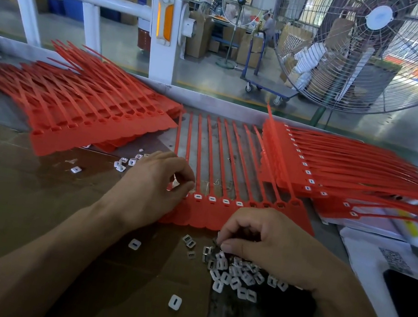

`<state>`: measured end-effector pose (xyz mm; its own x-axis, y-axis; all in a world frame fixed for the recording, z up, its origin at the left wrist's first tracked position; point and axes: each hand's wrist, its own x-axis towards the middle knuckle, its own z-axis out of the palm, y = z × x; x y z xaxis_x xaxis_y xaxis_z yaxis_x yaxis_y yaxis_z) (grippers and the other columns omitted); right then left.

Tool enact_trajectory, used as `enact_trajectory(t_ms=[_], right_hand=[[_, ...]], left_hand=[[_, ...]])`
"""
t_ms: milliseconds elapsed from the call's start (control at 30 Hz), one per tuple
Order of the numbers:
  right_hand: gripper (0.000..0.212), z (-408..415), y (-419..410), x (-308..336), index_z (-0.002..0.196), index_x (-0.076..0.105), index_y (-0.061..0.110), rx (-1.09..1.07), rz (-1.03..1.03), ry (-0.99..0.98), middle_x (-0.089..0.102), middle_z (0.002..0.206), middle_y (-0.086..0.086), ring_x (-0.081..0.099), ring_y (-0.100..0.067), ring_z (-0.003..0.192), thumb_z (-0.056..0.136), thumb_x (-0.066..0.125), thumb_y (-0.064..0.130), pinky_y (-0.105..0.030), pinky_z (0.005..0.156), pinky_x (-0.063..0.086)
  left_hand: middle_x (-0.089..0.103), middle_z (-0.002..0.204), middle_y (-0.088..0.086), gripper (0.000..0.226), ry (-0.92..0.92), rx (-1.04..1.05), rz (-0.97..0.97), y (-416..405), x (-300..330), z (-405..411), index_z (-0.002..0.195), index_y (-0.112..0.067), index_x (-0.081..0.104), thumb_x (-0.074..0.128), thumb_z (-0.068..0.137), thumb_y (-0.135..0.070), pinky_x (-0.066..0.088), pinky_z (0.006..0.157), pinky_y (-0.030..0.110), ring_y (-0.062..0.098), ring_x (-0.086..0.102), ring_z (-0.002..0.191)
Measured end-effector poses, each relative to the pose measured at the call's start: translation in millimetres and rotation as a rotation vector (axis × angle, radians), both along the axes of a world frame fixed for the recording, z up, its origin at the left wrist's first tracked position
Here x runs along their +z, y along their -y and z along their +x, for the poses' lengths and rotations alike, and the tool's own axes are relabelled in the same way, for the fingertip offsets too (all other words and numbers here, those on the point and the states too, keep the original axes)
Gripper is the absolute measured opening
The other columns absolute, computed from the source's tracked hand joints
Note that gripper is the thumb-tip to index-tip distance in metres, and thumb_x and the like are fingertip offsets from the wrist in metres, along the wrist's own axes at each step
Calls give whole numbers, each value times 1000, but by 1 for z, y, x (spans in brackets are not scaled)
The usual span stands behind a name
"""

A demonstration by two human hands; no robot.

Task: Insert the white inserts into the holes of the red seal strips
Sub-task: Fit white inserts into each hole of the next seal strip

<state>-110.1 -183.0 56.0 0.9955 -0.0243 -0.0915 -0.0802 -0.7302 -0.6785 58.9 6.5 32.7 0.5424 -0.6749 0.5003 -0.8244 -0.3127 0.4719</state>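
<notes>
Head view. Red seal strip sheet (220,215) flat on tabletop (18,196), four holes filled. Left hand (150,190) curled at sheet's left end, contents unclear. Right hand (271,245) pinching in white inserts pile (238,275) just below sheet.

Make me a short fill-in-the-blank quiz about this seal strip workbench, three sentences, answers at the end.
1. The seal strips being filled are coloured ____.
2. The right hand picks from the pile of white inserts, while the ____ hand works at the strip's holes.
3. On the strip between the hands, the holes without inserts lie toward its ____ end.

Answers: red; left; right
</notes>
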Motion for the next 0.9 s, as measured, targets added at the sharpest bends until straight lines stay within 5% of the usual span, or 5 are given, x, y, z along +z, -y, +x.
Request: enact_trajectory(t_ms=[133, 333, 600, 900], right_hand=[[8, 0, -1, 1, 94, 76, 37, 40, 21, -21, 72, 91, 8, 68, -11, 79, 88, 81, 34, -36, 77, 59], [20, 0, 0, 1, 92, 73, 37, 65, -65, -65, 67, 92, 11, 62, -2, 77, 79, 88, 39, -20, 69, 51], [11, -1, -1, 1, 89, 71, 34, 70, -112, -25, 67, 95, 13, 62, -3, 80, 87, 81, 30, -19, 71, 50], [10, -1, 2, 2, 94, 73, 35, 18, 27, -10, 74, 86, 8, 67, -6, 73, 91, 79, 28, -26, 70, 56]], left_hand=[[62, 88, -11, 5, -13, -29, 29, 0, -3, 2, 87, -23, 70, 72, 90, -20, 39, 78, 21, 6, 54, 83], [57, 87, -15, 1, 0, -53, 71, 0, -4, 2, 91, -25, 71, 71, 90, -24, 35, 78, 9, 0, 52, 87], [59, 95, -12, 6, 6, -87, 103, 1, -4, 2, 95, -27, 71, 69, 92, -32, 45, 88, 31, 9, 54, 94], [59, 96, -11, 9, 2, -91, 98, 0, -5, 2, 96, -27, 71, 68, 92, -34, 45, 88, 32, 9, 53, 95]])
